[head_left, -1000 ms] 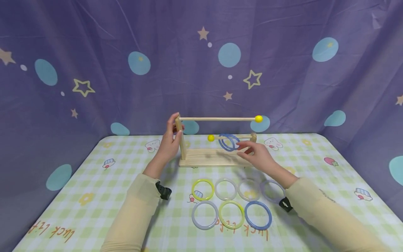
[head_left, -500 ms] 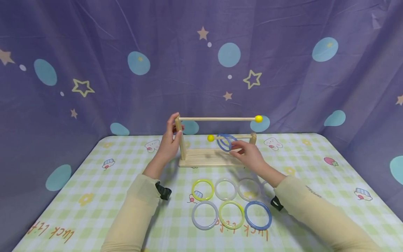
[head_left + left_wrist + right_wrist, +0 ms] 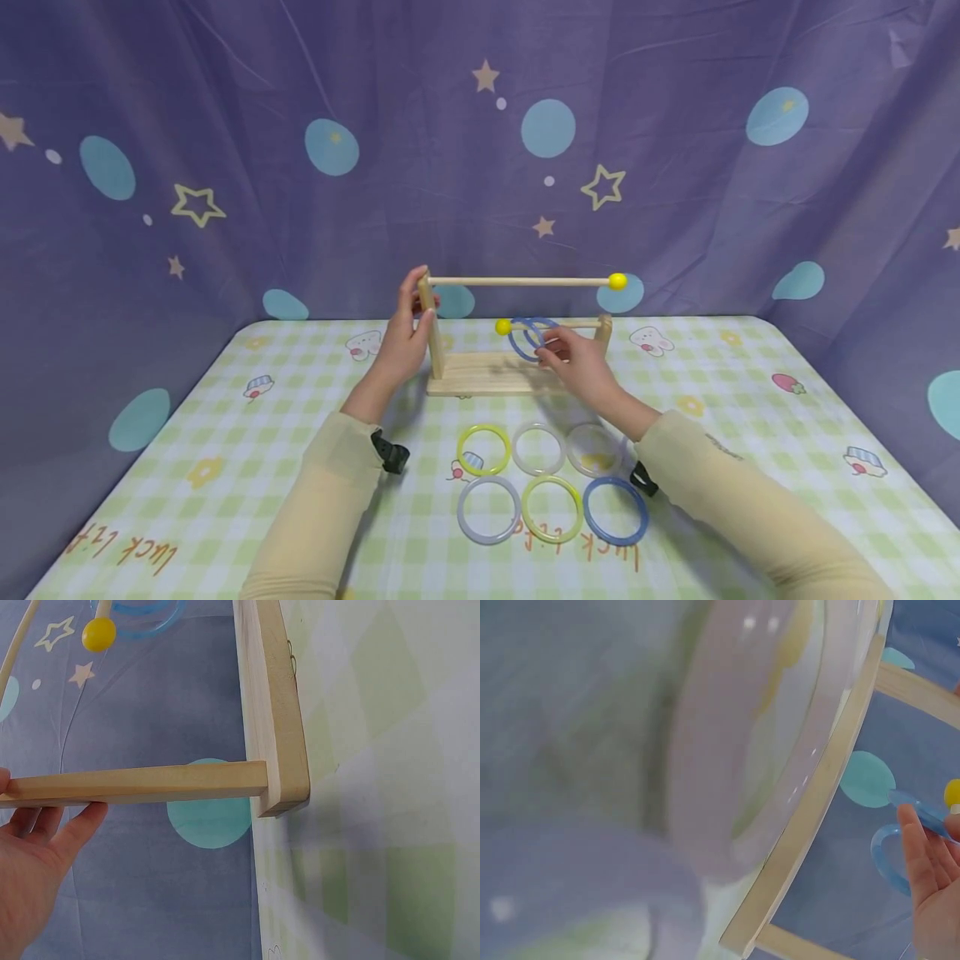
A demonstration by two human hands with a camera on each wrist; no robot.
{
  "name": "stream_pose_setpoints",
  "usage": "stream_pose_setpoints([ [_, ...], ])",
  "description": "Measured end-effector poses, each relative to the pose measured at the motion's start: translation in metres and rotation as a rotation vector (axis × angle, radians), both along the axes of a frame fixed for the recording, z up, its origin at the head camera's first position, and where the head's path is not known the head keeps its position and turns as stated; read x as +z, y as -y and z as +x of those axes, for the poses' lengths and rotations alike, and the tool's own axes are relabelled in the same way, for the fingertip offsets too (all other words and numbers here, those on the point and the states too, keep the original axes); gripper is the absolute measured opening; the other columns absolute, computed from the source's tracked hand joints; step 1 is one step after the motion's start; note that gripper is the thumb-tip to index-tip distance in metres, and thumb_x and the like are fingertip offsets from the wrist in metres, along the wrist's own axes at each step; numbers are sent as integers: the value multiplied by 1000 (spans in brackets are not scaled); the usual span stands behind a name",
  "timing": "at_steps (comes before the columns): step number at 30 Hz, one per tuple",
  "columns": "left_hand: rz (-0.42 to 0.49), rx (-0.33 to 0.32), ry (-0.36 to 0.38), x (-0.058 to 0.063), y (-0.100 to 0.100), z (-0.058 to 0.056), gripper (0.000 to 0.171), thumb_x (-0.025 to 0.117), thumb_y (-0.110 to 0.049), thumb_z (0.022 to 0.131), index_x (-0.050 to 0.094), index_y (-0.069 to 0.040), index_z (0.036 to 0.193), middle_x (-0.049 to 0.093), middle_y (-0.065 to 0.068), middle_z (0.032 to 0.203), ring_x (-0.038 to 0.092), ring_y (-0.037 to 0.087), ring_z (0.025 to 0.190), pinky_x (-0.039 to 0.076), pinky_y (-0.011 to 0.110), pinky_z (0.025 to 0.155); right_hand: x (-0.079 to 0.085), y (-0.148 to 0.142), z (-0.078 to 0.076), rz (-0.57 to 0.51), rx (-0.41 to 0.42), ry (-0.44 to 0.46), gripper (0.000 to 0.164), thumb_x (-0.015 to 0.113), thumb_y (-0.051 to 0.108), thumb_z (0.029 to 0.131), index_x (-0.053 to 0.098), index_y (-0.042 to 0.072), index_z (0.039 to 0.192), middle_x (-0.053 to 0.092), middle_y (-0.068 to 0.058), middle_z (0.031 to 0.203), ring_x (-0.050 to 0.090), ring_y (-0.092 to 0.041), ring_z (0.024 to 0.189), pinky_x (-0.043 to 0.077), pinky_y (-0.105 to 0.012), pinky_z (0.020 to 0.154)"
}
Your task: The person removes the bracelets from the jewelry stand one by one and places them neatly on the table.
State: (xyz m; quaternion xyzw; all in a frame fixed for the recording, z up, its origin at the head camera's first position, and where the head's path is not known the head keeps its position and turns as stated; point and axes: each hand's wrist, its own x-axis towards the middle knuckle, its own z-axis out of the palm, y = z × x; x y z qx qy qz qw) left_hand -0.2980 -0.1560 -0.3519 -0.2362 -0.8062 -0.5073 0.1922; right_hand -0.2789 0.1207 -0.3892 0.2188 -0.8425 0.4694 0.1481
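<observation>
A wooden rack (image 3: 480, 380) with two horizontal rods, each tipped by a yellow ball, stands at the table's far side. My left hand (image 3: 401, 346) holds the rack's left upright (image 3: 180, 781) near its top, the thumb on one side and fingers on the other. Two blue rings hang around the lower rod, close to its yellow ball (image 3: 503, 327). With its fingertips, my right hand (image 3: 585, 371) pinches one blue ring (image 3: 928, 817); the other blue ring (image 3: 885, 871) hangs beside the fingers. The upper rod (image 3: 525, 282) carries no ring.
On the checked tablecloth in front of the rack lie two rows of rings: a yellow ring (image 3: 524, 510), a blue ring (image 3: 586, 512), a greyish ring (image 3: 461, 510) and several others. My right sleeve (image 3: 697, 458) covers part of the back row's right end. A purple curtain (image 3: 450, 167) hangs behind.
My right hand has moved left along the lower rod, and the blue rings have shifted left toward the yellow ball. The left hand has stayed on the upright.
</observation>
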Motion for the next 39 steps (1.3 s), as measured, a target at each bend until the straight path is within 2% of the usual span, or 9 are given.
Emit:
stream_pose_setpoints([
  [2, -1, 0, 1, 2, -1, 2, 54, 40, 1, 102, 18, -12, 150, 52, 29, 121, 51, 43, 113, 43, 57, 92, 0, 3, -1, -12, 7, -14, 18, 68, -1, 89, 60, -7, 104, 71, -20, 88, 71, -30, 74, 57, -35, 67],
  [9, -17, -9, 3, 27, -8, 28, 50, 39, 5, 101, 20, -5, 147, 51, 32, 120, 51, 44, 112, 43, 56, 93, 1, 14, -1, 13, -10, -33, 18, 68, 2, 90, 61, -4, 105, 71, -18, 88, 71, -28, 73, 57, -36, 66],
  [15, -19, -12, -4, 27, -9, 29, 50, 39, 5, 101, 19, -6, 146, 51, 32, 120, 51, 46, 113, 42, 57, 93, 4, 19, 0, 21, -17, -49, 15, 67, 2, 91, 61, -3, 104, 71, -17, 89, 71, -27, 72, 57, -36, 66],
  [24, -14, -10, -4, 28, -9, 30, 52, 40, 6, 101, 21, -8, 147, 51, 32, 119, 50, 48, 113, 43, 56, 92, 7, 24, 1, -7, 54, -25, 15, 65, 1, 92, 60, -5, 105, 70, -17, 90, 70, -32, 76, 57, -30, 67],
  [29, -11, -6, 17, 30, -9, 31, 51, 39, 5, 101, 20, -7, 147, 52, 32, 119, 51, 46, 113, 44, 56, 92, 9, 23, 3, -31, 79, -22, 16, 65, 0, 92, 59, -8, 105, 70, -17, 89, 70, -33, 76, 57, -29, 68],
  [35, -13, -10, 33, 31, -9, 32, 51, 39, 4, 102, 20, -8, 148, 51, 31, 120, 51, 44, 114, 43, 56, 92, 13, 17, 10, -32, 96, -73, 13, 66, -1, 91, 60, -4, 102, 70, -17, 88, 70, -30, 75, 57, -29, 69],
  [39, -18, -10, 34, 31, -9, 33, 51, 39, 4, 102, 19, -7, 148, 51, 31, 121, 51, 44, 114, 44, 55, 92, 17, 8, 18, -29, 113, -49, 12, 64, 0, 92, 60, -3, 103, 70, -18, 89, 70, -31, 76, 57, -31, 70],
])
